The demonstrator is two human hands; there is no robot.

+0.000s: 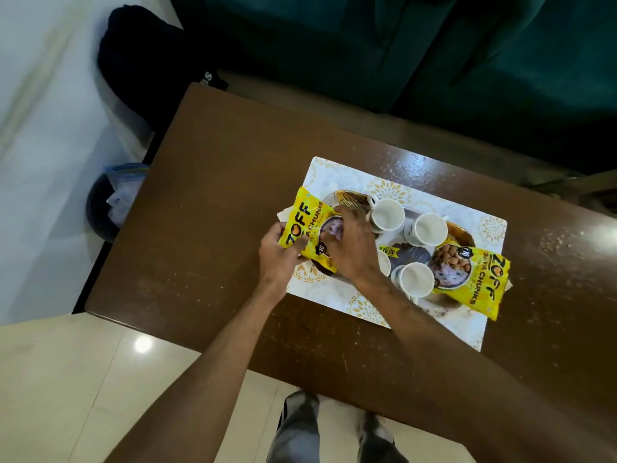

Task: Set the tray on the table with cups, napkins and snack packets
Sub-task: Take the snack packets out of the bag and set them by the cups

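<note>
A white tray (pixel 337 173) with gold flower prints lies on the brown wooden table (pixel 217 182). On it stand three white cups (pixel 387 217), (pixel 429 228), (pixel 417 279), with a fourth partly hidden behind my right hand. A yellow snack packet (pixel 312 215) lies at the tray's left end. My left hand (pixel 278 253) pinches its near edge and my right hand (pixel 352 245) presses on its middle. A second yellow snack packet (pixel 474 279) rests at the tray's right end. A white napkin corner (pixel 283 213) shows under the left packet.
A dark green sofa (pixel 434 45) stands behind the table. A dark bag (pixel 147 58) sits on the floor at the far left, and a bin with a plastic liner (pixel 113 202) stands left of the table. My feet (pixel 334 426) are at the table's near edge.
</note>
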